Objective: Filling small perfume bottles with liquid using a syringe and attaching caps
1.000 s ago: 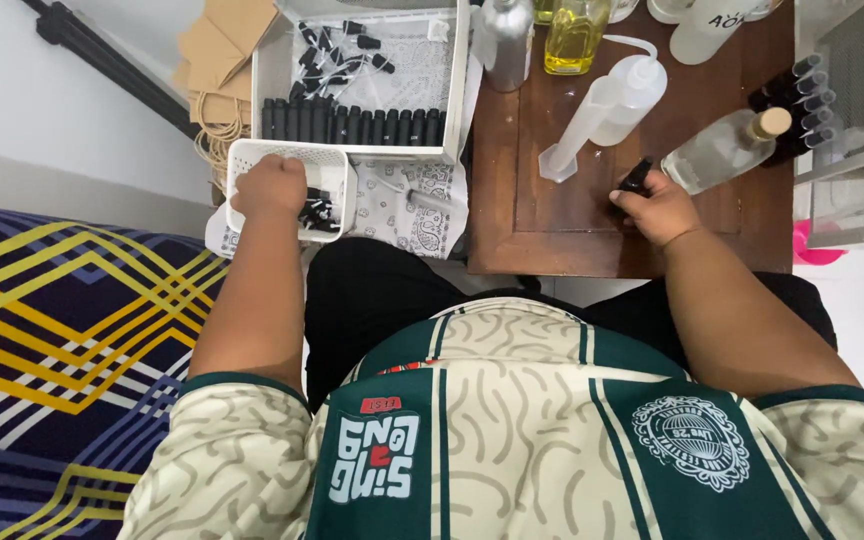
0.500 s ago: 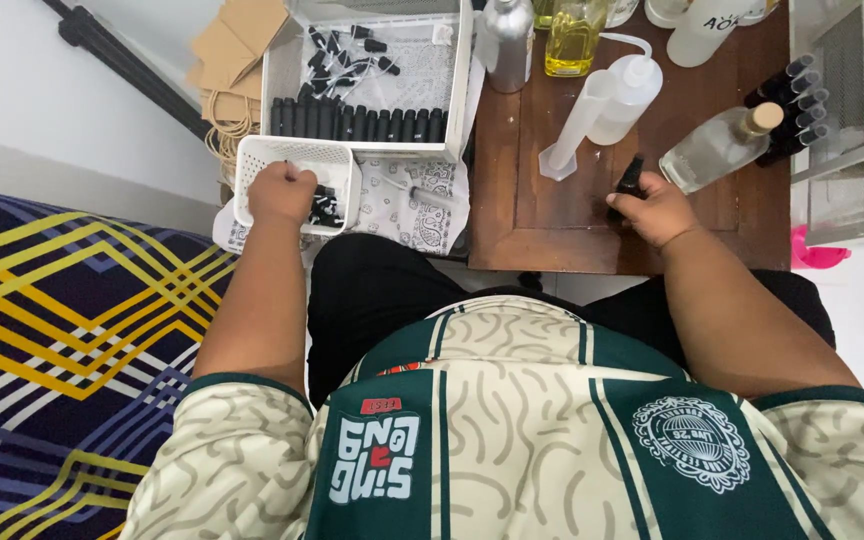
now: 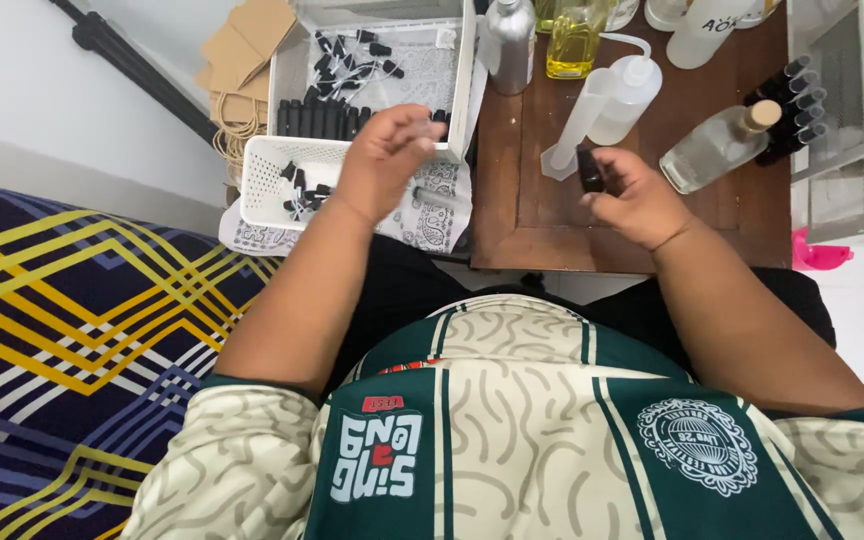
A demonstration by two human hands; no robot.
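Small dark bottle (image 3: 589, 168) pinched upright in the right hand (image 3: 634, 200) above the wooden table (image 3: 512, 215); left hand (image 3: 384, 160) raised over the white basket (image 3: 264, 180), fingers curled round something small and blurred that cannot be made out.

Risks, as judged: the bottle could slip from its light fingertip hold, or a hand crossing the table could knock the nearby squeeze bottle (image 3: 624, 95) or the clear corked bottle (image 3: 717, 148). Surroundings: a tray (image 3: 460, 70) of black caps and droppers behind the left hand, a yellow bottle (image 3: 574, 40), a metal bottle (image 3: 508, 45), and patterned cloth (image 3: 437, 205) under the basket; the crowded tabletop leaves little working room.
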